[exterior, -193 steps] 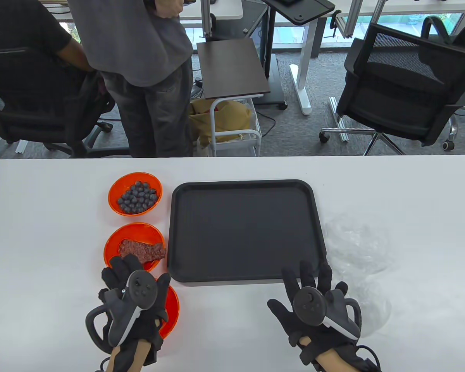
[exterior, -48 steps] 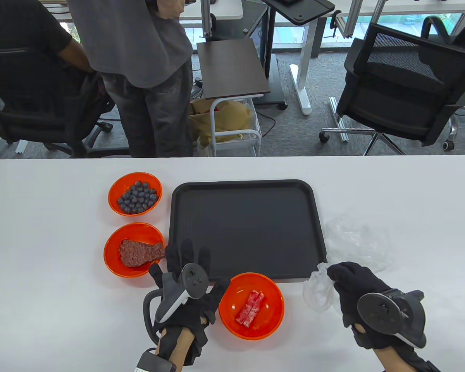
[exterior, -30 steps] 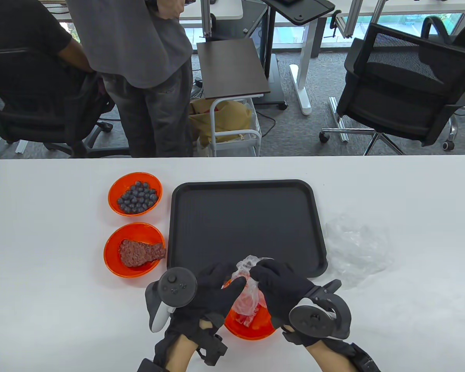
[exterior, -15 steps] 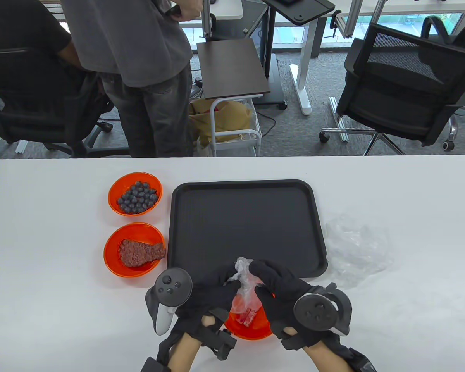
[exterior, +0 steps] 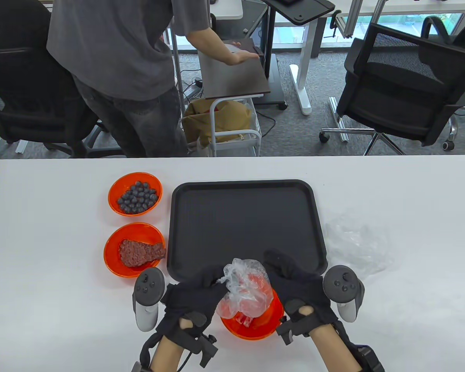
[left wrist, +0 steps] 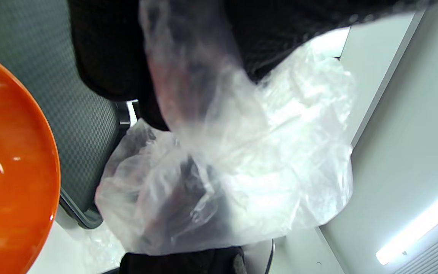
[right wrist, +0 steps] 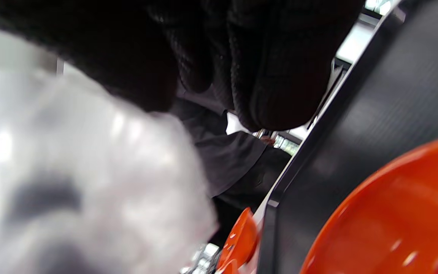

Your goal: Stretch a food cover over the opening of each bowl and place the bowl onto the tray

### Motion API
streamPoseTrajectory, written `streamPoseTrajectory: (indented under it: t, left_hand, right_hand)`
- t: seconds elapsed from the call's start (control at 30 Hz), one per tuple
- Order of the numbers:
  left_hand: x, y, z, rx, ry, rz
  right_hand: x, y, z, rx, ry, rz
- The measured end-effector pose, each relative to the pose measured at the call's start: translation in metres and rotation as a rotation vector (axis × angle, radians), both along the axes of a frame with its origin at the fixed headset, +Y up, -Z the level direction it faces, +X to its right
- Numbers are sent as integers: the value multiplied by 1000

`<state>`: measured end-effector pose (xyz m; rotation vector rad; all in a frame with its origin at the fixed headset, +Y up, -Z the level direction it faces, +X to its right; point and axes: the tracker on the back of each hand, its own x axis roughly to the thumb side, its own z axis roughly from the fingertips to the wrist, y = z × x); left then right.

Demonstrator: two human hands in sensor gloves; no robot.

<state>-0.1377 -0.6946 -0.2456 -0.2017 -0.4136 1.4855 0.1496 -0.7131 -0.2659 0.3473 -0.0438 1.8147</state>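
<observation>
Both hands hold 1 clear food cover (exterior: 243,288) between them, over the near orange bowl (exterior: 255,327). Left hand (exterior: 192,300) grips the cover's left edge, fingers curled into the film; right hand (exterior: 298,288) grips its right edge the same way. Cover is bunched and partly opened, hanging above the bowl, not yet seated on the rim. Bowl holds red strips, sits on the table (exterior: 410,310) directly under the hands, just short of the black tray (exterior: 248,224) beyond the fingertips. Left of the left hand: bowl with a meat slice (exterior: 133,250); past it, bowl of blueberries (exterior: 135,193). Right of the right hand: loose pile of spare covers (exterior: 356,242).
</observation>
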Motion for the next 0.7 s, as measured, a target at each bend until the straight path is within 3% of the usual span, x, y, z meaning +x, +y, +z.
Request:
streamPoseTrajectory:
  t: [0.07, 0.27, 0.53, 0.7]
  left_hand:
    - [5, -2, -1, -4, -17, 2]
    - [21, -8, -2, -28, -84, 28]
    - [18, -8, 5, -43, 39, 19]
    - [5, -4, 12, -28, 237, 85]
  right_hand:
    - [-11, -3, 2, -60, 128, -128]
    - [-39, -5, 10, -109, 356, -165]
    - [-27, 1, 16, -1, 139, -52]
    - [-17, -1, 18, -1, 45, -48]
